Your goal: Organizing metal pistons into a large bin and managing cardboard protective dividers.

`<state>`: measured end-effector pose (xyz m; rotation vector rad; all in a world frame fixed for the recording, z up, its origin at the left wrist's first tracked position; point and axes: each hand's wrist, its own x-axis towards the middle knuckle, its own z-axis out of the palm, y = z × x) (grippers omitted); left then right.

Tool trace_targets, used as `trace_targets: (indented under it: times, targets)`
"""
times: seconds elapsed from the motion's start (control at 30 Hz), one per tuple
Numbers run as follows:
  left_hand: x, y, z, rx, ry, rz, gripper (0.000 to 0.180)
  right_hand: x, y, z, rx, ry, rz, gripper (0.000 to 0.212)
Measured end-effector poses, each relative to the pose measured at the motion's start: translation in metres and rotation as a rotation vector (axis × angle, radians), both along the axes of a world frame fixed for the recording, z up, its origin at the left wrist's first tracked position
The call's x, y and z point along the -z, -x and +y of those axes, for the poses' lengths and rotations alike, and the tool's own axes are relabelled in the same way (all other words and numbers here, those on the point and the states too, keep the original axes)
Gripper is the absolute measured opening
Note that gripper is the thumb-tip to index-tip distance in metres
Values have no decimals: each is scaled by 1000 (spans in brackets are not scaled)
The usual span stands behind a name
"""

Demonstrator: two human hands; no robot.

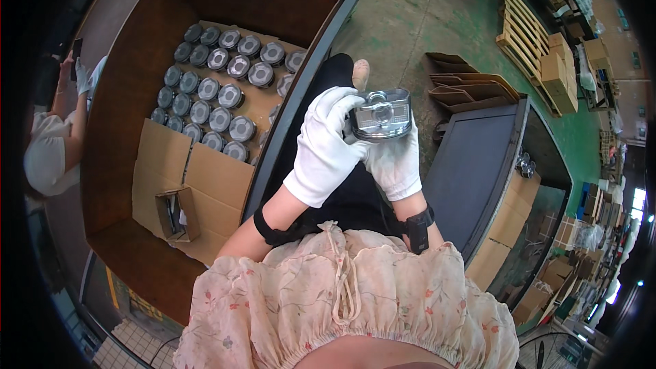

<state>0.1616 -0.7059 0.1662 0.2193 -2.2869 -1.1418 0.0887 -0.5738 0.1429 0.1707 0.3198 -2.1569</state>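
Note:
A shiny metal engine piston [381, 116] is held up in front of my body, its machined face turned toward me. My left hand [326, 140], in a white glove, grips the piston's left side with its fingers over the upper edge. Beneath and at the right side of it, my right hand [398, 164], also gloved, supports the piston; most of its fingers are hidden behind it. To my left, several rows of similar pistons [220, 119] stand on cardboard [217, 176] inside a large, dark-walled bin [113, 157].
A small open carton [176, 214] lies on the bin's cardboard. On my right stands a grey metal bin [475, 157] with more metal parts [525, 165] beyond its panel. Folded cardboard [471, 83] and a wooden pallet [526, 44] are farther off. Another person [58, 137] is at far left.

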Motion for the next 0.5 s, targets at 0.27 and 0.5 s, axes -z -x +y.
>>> trace_targets:
  times: [0.27, 0.5]
  targets:
    - [5, 8, 10, -40, -6, 31, 70, 19, -6, 4, 297, -298, 352, 40]
    - [11, 12, 17, -93, -56, 74, 62, 25, -15, -2, 387, -635, 609, 55]
